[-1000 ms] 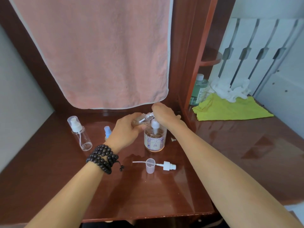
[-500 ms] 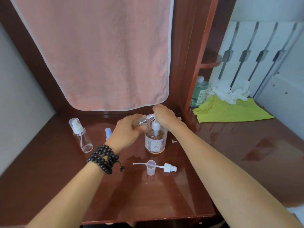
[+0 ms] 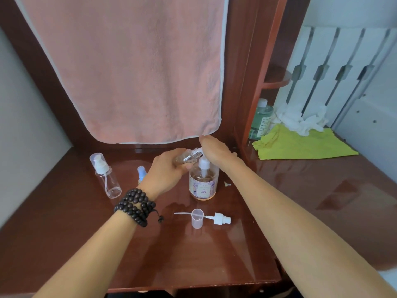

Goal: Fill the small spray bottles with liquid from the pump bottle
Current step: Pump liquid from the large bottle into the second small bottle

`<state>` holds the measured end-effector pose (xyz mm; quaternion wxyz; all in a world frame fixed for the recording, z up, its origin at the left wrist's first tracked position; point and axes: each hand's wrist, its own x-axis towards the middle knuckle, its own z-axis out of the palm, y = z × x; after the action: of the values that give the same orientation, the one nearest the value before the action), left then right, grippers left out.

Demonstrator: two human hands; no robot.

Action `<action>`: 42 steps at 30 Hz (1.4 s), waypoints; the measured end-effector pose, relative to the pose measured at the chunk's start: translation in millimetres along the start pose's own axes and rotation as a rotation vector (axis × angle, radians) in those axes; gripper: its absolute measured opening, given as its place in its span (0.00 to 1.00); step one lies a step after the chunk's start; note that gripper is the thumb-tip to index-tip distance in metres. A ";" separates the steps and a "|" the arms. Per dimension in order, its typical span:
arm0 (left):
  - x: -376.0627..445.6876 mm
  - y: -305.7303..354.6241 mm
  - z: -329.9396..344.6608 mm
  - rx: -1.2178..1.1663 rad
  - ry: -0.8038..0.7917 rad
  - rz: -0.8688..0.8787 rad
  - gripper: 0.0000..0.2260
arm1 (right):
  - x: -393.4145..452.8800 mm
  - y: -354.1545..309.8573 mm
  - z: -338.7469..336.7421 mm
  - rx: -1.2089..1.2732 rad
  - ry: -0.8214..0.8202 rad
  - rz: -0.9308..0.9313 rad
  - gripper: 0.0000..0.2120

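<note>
Little has moved since the earlier frame: both hands stay at the pump bottle (image 3: 203, 181), the view has only drifted slightly, and the tilted bottle keeps its angle.

The left hand (image 3: 166, 172) has its grip clamped round the body of a small spray bottle (image 3: 186, 157), held uncapped and tipped so its long axis runs from lower left up to upper right, the threaded neck pointing at the pump spout. The right hand (image 3: 214, 150) lies over the pump head, palm down; its fingers are hidden behind the hand, so I cannot tell whether they curl round the head or press flat. The pump bottle stands upright on the bench (image 3: 214, 254), just below and right of the left hand, holding amber liquid well below its shoulder.

The coming move turns on one relation: the small bottle's mouth must sit directly under the spout tip, which is covered by the right hand. The mouth appears to meet it, though the contact is not visible. The left hand is the one to adjust the aim; the right only needs to press down.

The loose spray head (image 3: 219, 218) and clear cap (image 3: 197, 218) lie on the bench nearer the person. A capped clear spray bottle (image 3: 106, 179) and a blue-topped bottle (image 3: 141, 172) stand to the left.
</note>
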<state>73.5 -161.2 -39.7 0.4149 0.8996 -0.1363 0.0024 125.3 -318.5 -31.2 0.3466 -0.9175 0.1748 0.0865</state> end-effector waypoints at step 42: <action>-2.4 -2.1 3.1 -0.082 -0.009 -0.025 0.15 | 14.2 3.4 8.6 -0.032 0.025 0.016 0.33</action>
<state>71.4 -161.6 -43.5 0.4508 0.8835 -0.1266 -0.0125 136.8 -318.9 -43.7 0.3288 -0.9226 0.1850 0.0806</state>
